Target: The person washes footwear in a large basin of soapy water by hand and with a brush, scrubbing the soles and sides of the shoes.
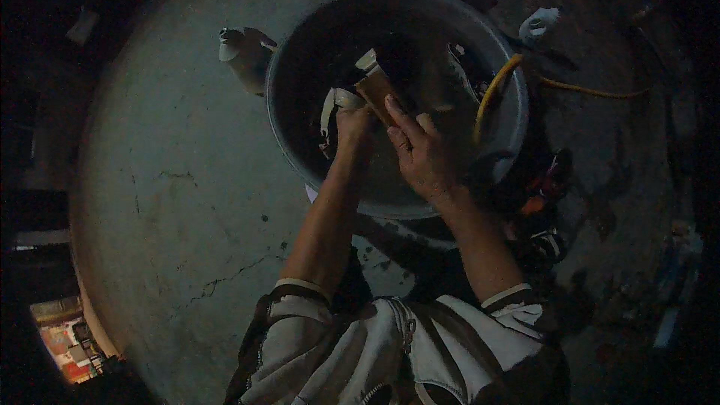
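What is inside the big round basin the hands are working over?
Inside the basin: both hands, the right hand and left hand, on a brownish bottle-like object, plus a yellow hose over the rim. The bottom is too dark to make out.

Single head cam, worn by the person, looks steeply down over both forearms onto a basin (pixel 397 97) on the floor (pixel 180 180). Close range, hands near centre. Fisheye bends edges; rim goes dark. No second view.
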`<action>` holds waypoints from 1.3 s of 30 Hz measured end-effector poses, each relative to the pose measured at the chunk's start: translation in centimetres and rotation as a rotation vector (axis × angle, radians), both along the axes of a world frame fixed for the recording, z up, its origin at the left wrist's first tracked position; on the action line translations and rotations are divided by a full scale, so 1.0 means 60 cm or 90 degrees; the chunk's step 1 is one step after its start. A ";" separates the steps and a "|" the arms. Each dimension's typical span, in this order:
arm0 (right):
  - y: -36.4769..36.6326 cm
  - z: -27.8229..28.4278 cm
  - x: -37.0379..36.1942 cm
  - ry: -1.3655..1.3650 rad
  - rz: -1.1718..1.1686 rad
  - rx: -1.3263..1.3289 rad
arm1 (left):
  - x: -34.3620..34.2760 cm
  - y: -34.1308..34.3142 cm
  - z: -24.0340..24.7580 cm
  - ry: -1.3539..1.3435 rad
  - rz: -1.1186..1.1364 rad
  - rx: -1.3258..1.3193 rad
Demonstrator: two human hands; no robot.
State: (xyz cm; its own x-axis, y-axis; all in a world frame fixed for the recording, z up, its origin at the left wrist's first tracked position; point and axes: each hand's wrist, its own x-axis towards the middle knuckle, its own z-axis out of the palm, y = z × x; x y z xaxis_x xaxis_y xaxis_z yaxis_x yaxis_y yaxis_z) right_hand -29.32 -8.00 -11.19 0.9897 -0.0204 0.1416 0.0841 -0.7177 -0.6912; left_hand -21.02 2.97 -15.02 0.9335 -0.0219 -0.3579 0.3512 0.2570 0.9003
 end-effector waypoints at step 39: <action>0.025 -0.008 0.023 -0.139 -0.093 0.039 | -0.027 0.001 0.034 0.191 -0.036 -0.440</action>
State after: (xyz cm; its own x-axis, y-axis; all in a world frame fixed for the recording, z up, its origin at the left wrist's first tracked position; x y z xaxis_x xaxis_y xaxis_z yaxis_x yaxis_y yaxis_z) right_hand -27.96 -6.51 -11.68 0.9218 -0.1759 0.3455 0.1348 -0.6902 -0.7110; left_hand -22.65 3.05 -13.00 0.7888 -0.3790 -0.4840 0.5855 0.7029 0.4039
